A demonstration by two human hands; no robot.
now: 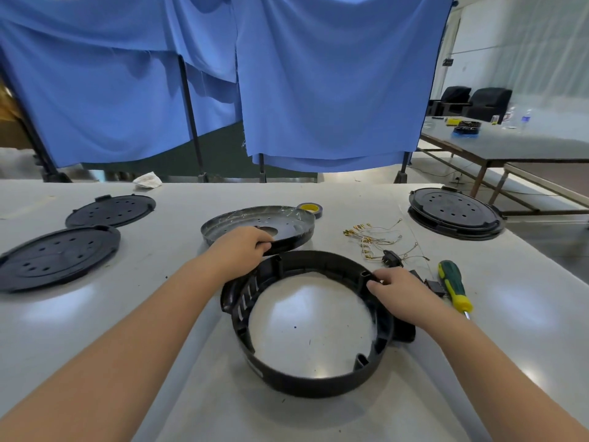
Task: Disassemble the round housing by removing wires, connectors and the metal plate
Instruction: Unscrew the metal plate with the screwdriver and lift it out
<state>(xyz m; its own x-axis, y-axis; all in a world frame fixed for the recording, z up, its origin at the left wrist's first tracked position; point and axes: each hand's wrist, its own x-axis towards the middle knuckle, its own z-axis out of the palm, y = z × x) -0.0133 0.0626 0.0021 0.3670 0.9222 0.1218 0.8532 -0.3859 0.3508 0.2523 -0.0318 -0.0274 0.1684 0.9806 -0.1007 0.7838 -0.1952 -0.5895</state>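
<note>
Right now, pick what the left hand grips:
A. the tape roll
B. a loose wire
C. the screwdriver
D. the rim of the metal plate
D: the left hand curls its fingers over the near rim of the metal plate, which lies behind the housing, while the screwdriver, tape roll and wires lie untouched on the table.

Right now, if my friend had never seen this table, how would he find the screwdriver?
Start at the big black ring housing in the middle of the white table. Look just past the right hand holding its rim. The screwdriver lies there, the only thing with a green and yellow handle, nearer than the thin loose wires.
</note>
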